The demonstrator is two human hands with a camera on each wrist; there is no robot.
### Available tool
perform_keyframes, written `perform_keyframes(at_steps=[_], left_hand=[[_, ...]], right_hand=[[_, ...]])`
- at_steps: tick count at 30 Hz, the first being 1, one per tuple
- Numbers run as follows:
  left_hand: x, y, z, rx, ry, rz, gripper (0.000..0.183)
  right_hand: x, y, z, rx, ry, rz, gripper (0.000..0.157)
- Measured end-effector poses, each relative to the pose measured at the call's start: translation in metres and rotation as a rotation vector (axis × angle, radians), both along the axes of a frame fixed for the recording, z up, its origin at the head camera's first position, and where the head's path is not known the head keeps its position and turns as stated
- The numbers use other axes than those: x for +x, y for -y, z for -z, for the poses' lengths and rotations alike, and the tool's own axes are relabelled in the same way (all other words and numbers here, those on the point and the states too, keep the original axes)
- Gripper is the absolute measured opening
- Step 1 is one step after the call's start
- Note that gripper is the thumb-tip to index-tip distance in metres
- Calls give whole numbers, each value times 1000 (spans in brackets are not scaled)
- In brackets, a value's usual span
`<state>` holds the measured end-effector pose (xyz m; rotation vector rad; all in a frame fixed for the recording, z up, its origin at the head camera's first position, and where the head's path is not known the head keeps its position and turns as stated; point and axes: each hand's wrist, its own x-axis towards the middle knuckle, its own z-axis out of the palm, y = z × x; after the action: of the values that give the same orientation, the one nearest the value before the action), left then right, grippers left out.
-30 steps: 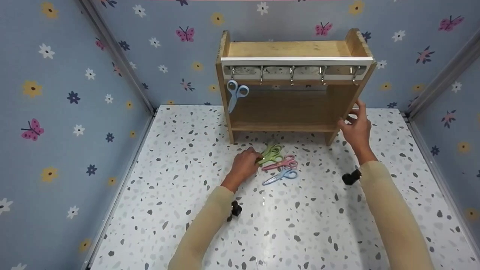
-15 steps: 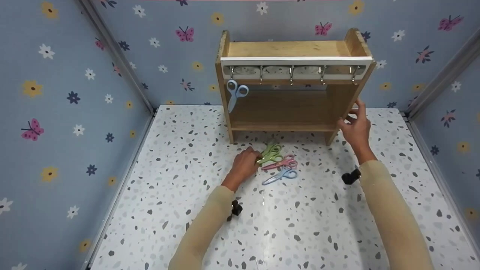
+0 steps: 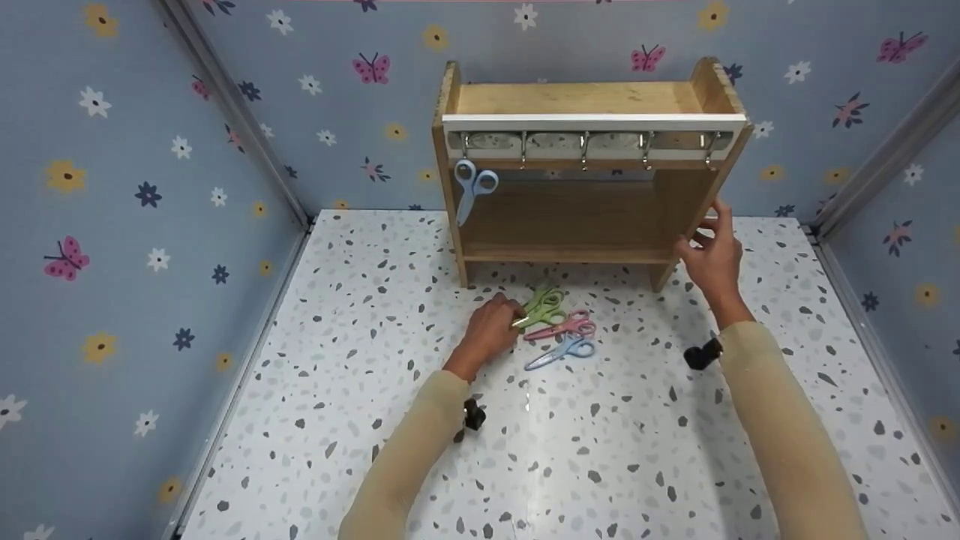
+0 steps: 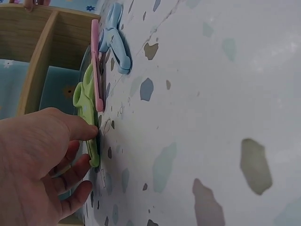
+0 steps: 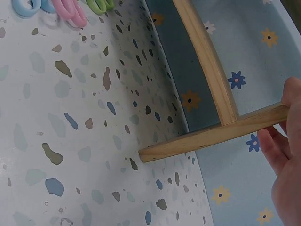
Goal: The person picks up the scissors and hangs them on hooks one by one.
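Observation:
My left hand point(image 3: 491, 330) pinches the blade end of the green scissors point(image 3: 534, 318) low over the speckled table. In the left wrist view, the thumb lies along those scissors, with fingertips on their other side. Just beyond them lie pink scissors point(image 3: 551, 330) and light blue scissors point(image 3: 551, 358). At the rack's right side, my right hand point(image 3: 714, 262) grips the side panel of the wooden rack point(image 3: 570, 256), thumb at its front edge. A second light blue pair of scissors point(image 3: 466, 199) hangs by a handle loop from the leftmost hook.
A white rail point(image 3: 555, 148) with several metal hooks crosses the rack's front. Behind the rack stands a blue flowered wall point(image 3: 247, 45), and similar panels flank the table point(image 3: 360, 337) left and right.

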<state>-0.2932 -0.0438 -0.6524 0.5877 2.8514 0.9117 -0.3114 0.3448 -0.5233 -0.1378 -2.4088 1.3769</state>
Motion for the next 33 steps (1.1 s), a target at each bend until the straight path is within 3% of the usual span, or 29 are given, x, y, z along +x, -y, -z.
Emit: perform_keyframes(at_steps=[1, 2, 4, 6, 8, 13, 18, 25, 27, 29, 31, 33], left_hand=[[3, 0, -6, -8, 2, 4, 27], [2, 0, -5, -20, -15, 6, 26], [9, -1, -19, -27, 0, 12, 27], [10, -1, -23, -29, 11, 15, 27], [3, 0, -8, -32, -21, 19, 26], [-3, 4, 8, -11, -40, 22, 23], [12, 2, -25, 3, 35, 20, 24], [8, 7, -10, 15, -44, 52, 21], [14, 6, -22, 30, -4, 51, 21], [16, 5, -25, 37, 12, 50, 23], [21, 4, -36, 36, 56, 43, 24], [23, 3, -38, 18, 61, 43, 25]], right_hand=[[0, 0, 0, 1, 3, 1, 88], [0, 0, 0, 4, 3, 2, 88], [-1, -1, 0, 3, 5, 2, 88], [-1, -1, 1, 3, 4, 3, 87], [-1, -1, 1, 1, -3, 2, 87], [-1, -2, 4, 5, -20, -5, 85], [-1, -2, 3, -3, -15, -10, 86], [-2, -2, 2, -12, -1, -7, 87], [-2, -2, 2, -11, -3, -5, 87], [-2, -2, 2, -7, -3, -3, 87], [-2, -2, 1, -3, 1, 1, 87], [-2, -2, 1, 1, 5, 4, 87]])
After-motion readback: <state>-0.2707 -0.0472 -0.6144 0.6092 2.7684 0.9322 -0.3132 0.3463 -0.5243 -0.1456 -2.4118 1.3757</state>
